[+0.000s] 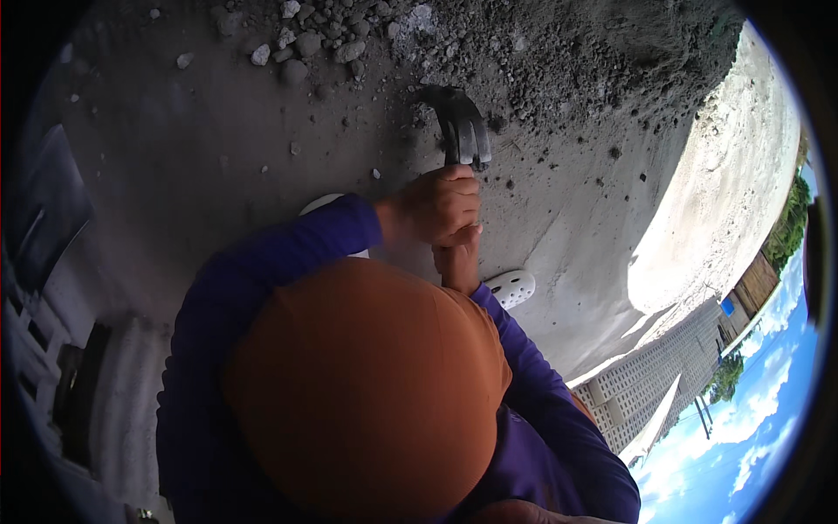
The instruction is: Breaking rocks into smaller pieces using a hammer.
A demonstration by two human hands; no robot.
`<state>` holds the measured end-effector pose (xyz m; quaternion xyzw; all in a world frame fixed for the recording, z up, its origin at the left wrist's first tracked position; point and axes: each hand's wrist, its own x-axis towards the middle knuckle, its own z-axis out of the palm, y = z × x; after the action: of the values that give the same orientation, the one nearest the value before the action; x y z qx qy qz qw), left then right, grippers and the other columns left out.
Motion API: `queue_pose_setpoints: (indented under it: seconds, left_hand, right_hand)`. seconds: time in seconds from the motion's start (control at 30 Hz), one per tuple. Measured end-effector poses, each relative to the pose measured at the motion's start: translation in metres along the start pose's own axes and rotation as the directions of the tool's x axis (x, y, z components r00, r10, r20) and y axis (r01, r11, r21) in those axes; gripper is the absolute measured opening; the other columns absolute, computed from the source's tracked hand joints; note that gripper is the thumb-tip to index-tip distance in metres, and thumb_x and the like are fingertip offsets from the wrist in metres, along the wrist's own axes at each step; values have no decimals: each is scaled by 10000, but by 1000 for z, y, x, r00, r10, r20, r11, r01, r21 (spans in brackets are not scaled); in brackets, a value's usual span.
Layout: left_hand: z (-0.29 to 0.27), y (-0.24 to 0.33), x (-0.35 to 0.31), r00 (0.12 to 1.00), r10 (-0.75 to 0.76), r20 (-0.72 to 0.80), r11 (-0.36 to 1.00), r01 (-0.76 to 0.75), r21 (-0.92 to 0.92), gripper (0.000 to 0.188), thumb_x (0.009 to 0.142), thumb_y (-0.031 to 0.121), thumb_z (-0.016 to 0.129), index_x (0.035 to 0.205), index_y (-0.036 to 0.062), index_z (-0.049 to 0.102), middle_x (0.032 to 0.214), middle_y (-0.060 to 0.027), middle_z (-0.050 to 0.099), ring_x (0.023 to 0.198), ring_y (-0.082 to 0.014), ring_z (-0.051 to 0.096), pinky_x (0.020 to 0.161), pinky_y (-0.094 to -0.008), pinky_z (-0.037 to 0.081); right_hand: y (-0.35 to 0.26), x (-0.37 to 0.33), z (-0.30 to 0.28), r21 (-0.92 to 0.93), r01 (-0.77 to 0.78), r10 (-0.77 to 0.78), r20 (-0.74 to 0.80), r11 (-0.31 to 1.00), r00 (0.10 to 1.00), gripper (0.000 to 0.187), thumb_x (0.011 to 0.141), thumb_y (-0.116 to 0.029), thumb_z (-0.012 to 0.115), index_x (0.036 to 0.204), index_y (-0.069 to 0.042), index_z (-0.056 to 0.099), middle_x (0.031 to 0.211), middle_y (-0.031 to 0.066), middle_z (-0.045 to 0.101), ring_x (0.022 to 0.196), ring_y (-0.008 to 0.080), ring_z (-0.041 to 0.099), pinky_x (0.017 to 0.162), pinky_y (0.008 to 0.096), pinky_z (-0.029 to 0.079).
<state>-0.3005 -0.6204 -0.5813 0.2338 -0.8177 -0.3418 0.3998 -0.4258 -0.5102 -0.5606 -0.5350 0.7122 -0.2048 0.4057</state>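
Both my hands are wrapped round the handle of what looks like a shovel (464, 131), with a dark, curved metal head. My left hand (434, 205) is a closed fist just below that head in the picture. Right under it, my right hand (459, 247) is closed too, touching the left one. The handle is mostly hidden behind my fingers. Beyond my hands, the metal head is beside the edge of a grey heap of sand and gravel (576, 61). Whether it touches the heap I cannot tell.
Loose stones (349, 51) lie at the top left of the heap. White clogs (511, 288) are on my feet on the grey ground. Rounded orange cloth (367, 384) blocks the view between my arms. A block wall (646, 375) stands right; a dark sheet (52, 210) is at far left.
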Motion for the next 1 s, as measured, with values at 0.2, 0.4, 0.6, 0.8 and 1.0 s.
queue_pose_setpoints:
  seconds: [0.2,0.4,0.6,0.8,1.0]
  left_hand:
    - [-66,4,49,980,187,-69,942,-159,296,356,819,307,494,529,102,512,590,9,475,685,-150,512,831,-296,368]
    - [-67,-34,38,997,-24,-68,966,41,253,322,808,274,501,539,96,520,582,3,490,657,-170,511,850,-314,391]
    - [-46,-41,21,995,-83,-54,989,89,114,366,835,282,473,525,90,501,575,-28,473,641,-188,493,819,-331,385]
    - [-95,-5,62,950,263,-165,932,-206,299,398,815,346,491,500,104,508,565,2,486,699,-167,526,888,-305,382]
    - [-69,-45,7,987,-53,-153,985,77,153,351,806,316,508,533,98,467,587,-24,449,589,-190,450,778,-329,389]
  right_hand:
    - [-62,45,-22,-76,-40,58,256,996,965,52,739,-49,604,720,-1,597,712,94,615,701,192,619,582,329,467]
    - [-27,82,11,-2,319,-310,229,948,923,185,768,-29,587,940,14,535,851,94,614,759,193,603,637,321,470]
    - [-42,84,9,-286,458,-409,215,842,887,333,740,-6,575,1066,-9,507,971,149,516,848,303,505,696,383,414]
    - [-22,52,6,270,-240,192,193,933,962,312,877,-238,508,1046,24,526,1016,124,561,907,177,568,737,294,465]
    - [-29,78,37,104,-54,10,387,993,922,298,898,-280,472,888,8,544,847,67,576,734,139,559,569,289,431]
